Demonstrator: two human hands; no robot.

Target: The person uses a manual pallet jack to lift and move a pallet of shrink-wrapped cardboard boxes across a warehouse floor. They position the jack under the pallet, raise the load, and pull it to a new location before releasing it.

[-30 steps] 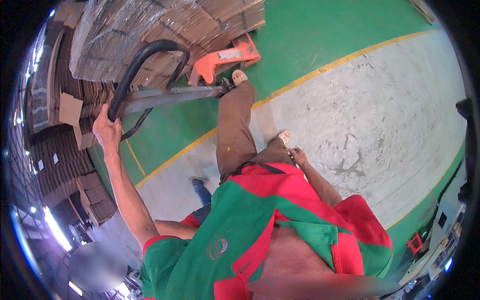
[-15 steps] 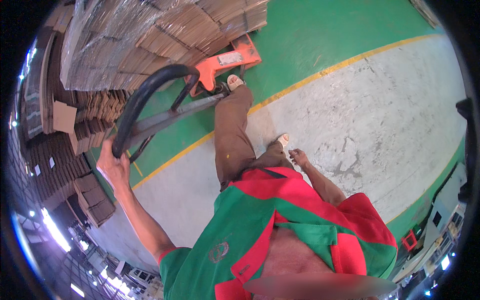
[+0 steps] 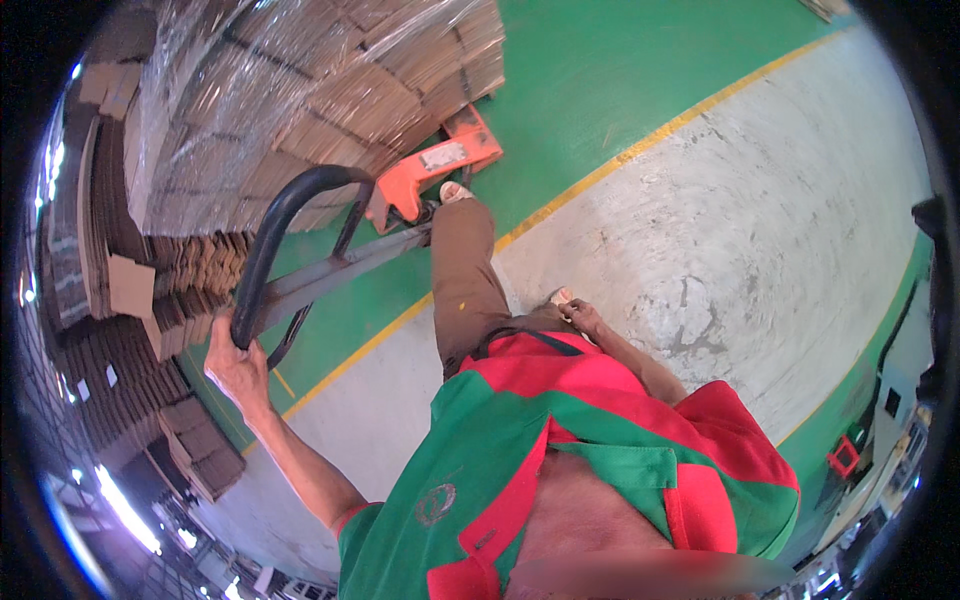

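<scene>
My left hand (image 3: 238,368) is closed round the lower end of the black loop handle (image 3: 277,222) of a pallet jack. Its grey tow bar (image 3: 350,262) slants up to the orange body (image 3: 432,168), close by my forward foot. Tall stacks of flat brown cardboard (image 3: 330,110), wrapped in clear film, rise beyond that orange body. At my right side, beside my thigh, hangs my right hand (image 3: 583,317). Its fingers are curled in and nothing shows in them.
More piles of cardboard (image 3: 115,370) line the left. A yellow line (image 3: 640,150) divides the green floor (image 3: 570,80) from the worn grey floor (image 3: 780,200). At the far right lies a small red object (image 3: 843,457).
The handle, orange body and wrapped stacks sit slightly lower and further left in view. My left hand keeps its grip. My right hand has swung slightly left, its fingers more curled.
</scene>
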